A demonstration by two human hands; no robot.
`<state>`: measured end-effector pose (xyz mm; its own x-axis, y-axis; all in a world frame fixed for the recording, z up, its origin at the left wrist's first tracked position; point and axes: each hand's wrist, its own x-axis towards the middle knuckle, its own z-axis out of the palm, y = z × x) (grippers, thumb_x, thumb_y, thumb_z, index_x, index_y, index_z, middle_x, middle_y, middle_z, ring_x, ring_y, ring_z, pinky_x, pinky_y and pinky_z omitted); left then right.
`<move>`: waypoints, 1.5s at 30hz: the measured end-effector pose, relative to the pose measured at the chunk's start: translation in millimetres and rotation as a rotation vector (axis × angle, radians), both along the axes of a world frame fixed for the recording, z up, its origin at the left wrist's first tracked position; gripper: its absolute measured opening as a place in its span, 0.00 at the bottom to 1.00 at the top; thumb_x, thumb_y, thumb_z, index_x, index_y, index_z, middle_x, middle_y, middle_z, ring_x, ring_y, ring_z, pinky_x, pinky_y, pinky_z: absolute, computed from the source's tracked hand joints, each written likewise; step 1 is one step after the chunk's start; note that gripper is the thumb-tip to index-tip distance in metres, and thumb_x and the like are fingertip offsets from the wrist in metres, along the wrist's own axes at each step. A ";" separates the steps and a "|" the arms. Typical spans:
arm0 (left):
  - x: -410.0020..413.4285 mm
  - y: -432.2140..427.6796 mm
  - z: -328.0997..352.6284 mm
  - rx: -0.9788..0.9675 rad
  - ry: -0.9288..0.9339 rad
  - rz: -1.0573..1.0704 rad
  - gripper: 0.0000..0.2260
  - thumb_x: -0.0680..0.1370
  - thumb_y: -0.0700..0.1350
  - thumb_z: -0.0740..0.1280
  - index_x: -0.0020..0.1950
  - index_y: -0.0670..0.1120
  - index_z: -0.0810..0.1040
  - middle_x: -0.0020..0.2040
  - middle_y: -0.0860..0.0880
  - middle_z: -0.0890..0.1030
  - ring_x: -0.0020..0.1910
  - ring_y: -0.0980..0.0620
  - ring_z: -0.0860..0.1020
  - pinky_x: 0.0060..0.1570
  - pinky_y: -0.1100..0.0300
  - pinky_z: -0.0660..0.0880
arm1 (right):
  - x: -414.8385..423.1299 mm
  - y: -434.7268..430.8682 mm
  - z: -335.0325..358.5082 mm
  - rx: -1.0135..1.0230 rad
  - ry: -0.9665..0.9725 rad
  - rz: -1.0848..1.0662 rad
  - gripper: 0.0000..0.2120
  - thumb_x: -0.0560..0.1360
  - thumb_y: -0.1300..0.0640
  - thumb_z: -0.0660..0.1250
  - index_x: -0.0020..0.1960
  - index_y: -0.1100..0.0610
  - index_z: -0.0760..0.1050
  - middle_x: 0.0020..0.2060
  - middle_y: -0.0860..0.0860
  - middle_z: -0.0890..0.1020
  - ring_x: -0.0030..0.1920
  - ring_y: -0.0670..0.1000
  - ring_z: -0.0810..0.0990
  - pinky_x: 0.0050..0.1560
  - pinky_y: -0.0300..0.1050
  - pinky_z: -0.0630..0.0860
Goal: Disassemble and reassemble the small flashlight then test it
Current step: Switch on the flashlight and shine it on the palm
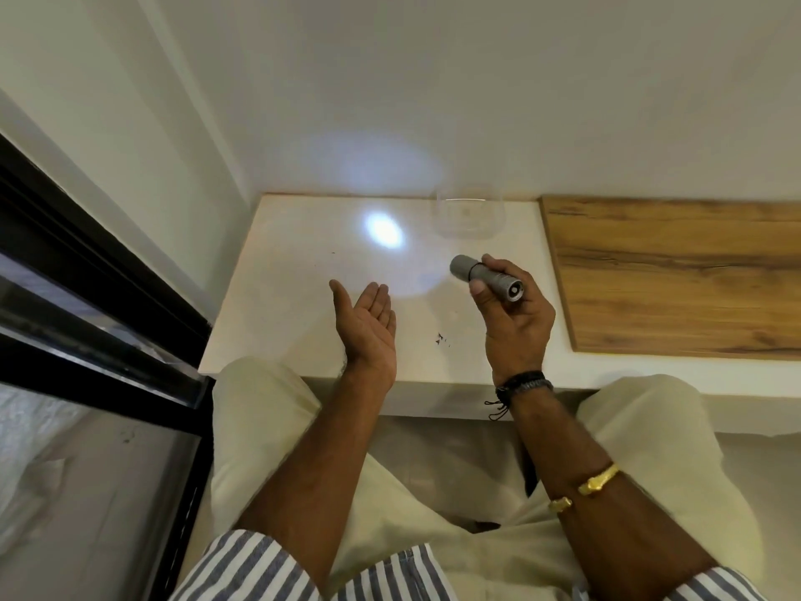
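Note:
A small grey flashlight [487,278] is gripped in my right hand [513,323] above the white table [286,305]. Its head points left and away, its tail cap faces me. It is lit: a bright spot of light [383,229] falls on the table top, with a fainter glow on the wall behind. My left hand [368,327] hovers over the table to the left of the flashlight, palm up, fingers together and stretched out, holding nothing.
A clear plastic container [468,214] stands at the table's back edge against the wall. A wooden panel [676,271] lies to the right. A black-framed glass door [86,297] is on the left. Small dark specks [440,338] mark the table.

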<state>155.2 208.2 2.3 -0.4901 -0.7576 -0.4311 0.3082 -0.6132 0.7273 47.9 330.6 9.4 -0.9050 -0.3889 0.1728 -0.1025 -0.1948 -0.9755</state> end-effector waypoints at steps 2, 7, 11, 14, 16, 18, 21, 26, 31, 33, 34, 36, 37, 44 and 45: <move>1.2 -1.5 -0.5 0.014 0.005 0.012 0.39 0.80 0.71 0.47 0.78 0.42 0.64 0.78 0.43 0.66 0.78 0.44 0.63 0.79 0.48 0.56 | -1.4 0.0 2.4 -0.007 -0.057 0.006 0.11 0.77 0.61 0.74 0.58 0.61 0.80 0.54 0.56 0.85 0.54 0.55 0.85 0.49 0.52 0.84; 2.9 -4.2 -1.3 0.029 0.023 0.049 0.40 0.80 0.70 0.49 0.78 0.41 0.63 0.78 0.42 0.66 0.79 0.45 0.62 0.79 0.49 0.55 | 1.0 0.0 2.6 0.078 -0.023 -0.131 0.06 0.78 0.57 0.73 0.53 0.55 0.78 0.45 0.46 0.84 0.46 0.48 0.84 0.43 0.47 0.82; -0.1 -2.0 -1.4 0.013 0.004 0.043 0.40 0.80 0.70 0.47 0.78 0.41 0.62 0.79 0.42 0.65 0.79 0.44 0.62 0.79 0.48 0.55 | 0.5 0.3 6.1 0.017 0.018 -0.120 0.12 0.77 0.63 0.73 0.61 0.60 0.80 0.57 0.50 0.85 0.61 0.48 0.83 0.62 0.42 0.78; -0.6 -1.7 -2.1 0.012 0.004 0.036 0.40 0.80 0.70 0.47 0.78 0.41 0.62 0.79 0.42 0.65 0.79 0.43 0.62 0.79 0.48 0.55 | -0.4 0.8 6.1 -0.004 0.041 -0.084 0.13 0.78 0.65 0.72 0.62 0.62 0.79 0.62 0.52 0.83 0.66 0.49 0.80 0.67 0.42 0.76; -1.0 -1.3 -2.4 0.007 0.001 0.028 0.40 0.80 0.70 0.47 0.78 0.41 0.62 0.79 0.42 0.65 0.79 0.43 0.62 0.79 0.47 0.55 | -0.1 0.7 7.0 -0.005 0.066 -0.081 0.13 0.78 0.65 0.72 0.62 0.63 0.79 0.63 0.54 0.82 0.67 0.50 0.80 0.68 0.45 0.76; -1.0 -0.8 -2.6 0.007 0.001 0.021 0.39 0.80 0.70 0.46 0.79 0.42 0.62 0.79 0.42 0.65 0.79 0.43 0.62 0.79 0.47 0.55 | -0.8 0.2 7.6 -0.002 0.068 -0.085 0.14 0.78 0.65 0.72 0.62 0.64 0.79 0.63 0.55 0.83 0.66 0.51 0.80 0.69 0.53 0.77; 0.6 -0.8 -4.2 0.003 0.003 0.010 0.39 0.80 0.70 0.46 0.78 0.41 0.62 0.79 0.42 0.65 0.79 0.44 0.62 0.79 0.47 0.55 | -2.3 0.8 7.2 0.022 0.017 -0.078 0.13 0.78 0.61 0.72 0.62 0.63 0.78 0.58 0.57 0.84 0.62 0.58 0.82 0.60 0.65 0.80; 2.0 -2.4 -4.3 0.029 0.024 0.001 0.40 0.79 0.71 0.49 0.77 0.40 0.64 0.78 0.42 0.67 0.78 0.45 0.63 0.79 0.49 0.56 | 0.1 1.1 6.4 0.091 -0.024 -0.145 0.12 0.77 0.49 0.72 0.56 0.55 0.79 0.48 0.47 0.83 0.51 0.46 0.82 0.51 0.49 0.81; 1.8 -0.5 -3.7 0.046 0.037 -0.056 0.41 0.79 0.71 0.49 0.78 0.41 0.63 0.78 0.42 0.66 0.78 0.45 0.63 0.79 0.49 0.56 | -11.0 1.4 2.8 -0.073 -0.156 -0.075 0.06 0.82 0.52 0.67 0.52 0.54 0.75 0.41 0.69 0.80 0.45 0.50 0.83 0.51 0.45 0.80; 1.2 1.1 -3.5 0.069 0.060 -0.098 0.42 0.78 0.72 0.50 0.78 0.40 0.63 0.78 0.42 0.66 0.79 0.45 0.62 0.79 0.49 0.55 | -14.0 2.2 2.4 -0.183 -0.327 -0.043 0.03 0.84 0.53 0.64 0.52 0.53 0.74 0.42 0.61 0.80 0.50 0.53 0.81 0.54 0.50 0.79; 0.5 2.1 -3.1 0.083 0.073 -0.125 0.42 0.78 0.72 0.49 0.78 0.40 0.63 0.78 0.42 0.65 0.79 0.45 0.62 0.79 0.49 0.54 | -15.3 2.7 2.1 -0.241 -0.431 -0.024 0.03 0.84 0.54 0.63 0.53 0.53 0.74 0.42 0.57 0.80 0.52 0.55 0.81 0.56 0.51 0.79; -0.7 4.6 -2.0 0.107 0.090 -0.185 0.43 0.78 0.73 0.48 0.78 0.41 0.62 0.79 0.42 0.64 0.79 0.45 0.60 0.80 0.49 0.51 | -17.4 3.8 1.6 -0.346 -0.629 -0.005 0.05 0.85 0.54 0.61 0.53 0.54 0.73 0.42 0.54 0.81 0.51 0.56 0.81 0.63 0.55 0.76; -1.5 5.7 -1.8 0.117 0.100 -0.208 0.43 0.77 0.73 0.48 0.79 0.41 0.61 0.80 0.42 0.63 0.80 0.45 0.59 0.80 0.48 0.51 | -17.6 3.8 1.9 -0.404 -0.720 -0.005 0.07 0.85 0.54 0.60 0.51 0.54 0.73 0.40 0.53 0.80 0.49 0.56 0.81 0.66 0.57 0.73; -1.3 11.9 -3.3 0.170 0.140 -0.269 0.45 0.76 0.74 0.51 0.79 0.41 0.61 0.80 0.42 0.63 0.80 0.44 0.58 0.78 0.48 0.52 | -14.6 7.9 7.9 -0.667 -1.005 0.124 0.16 0.78 0.45 0.58 0.41 0.56 0.73 0.38 0.53 0.73 0.39 0.55 0.75 0.65 0.57 0.68; -1.3 12.3 -3.3 0.168 0.142 -0.280 0.45 0.75 0.75 0.51 0.79 0.41 0.60 0.80 0.42 0.63 0.80 0.44 0.58 0.79 0.48 0.52 | -13.6 7.4 9.1 -0.677 -1.005 0.148 0.16 0.77 0.46 0.58 0.41 0.56 0.73 0.37 0.53 0.73 0.39 0.55 0.75 0.65 0.57 0.67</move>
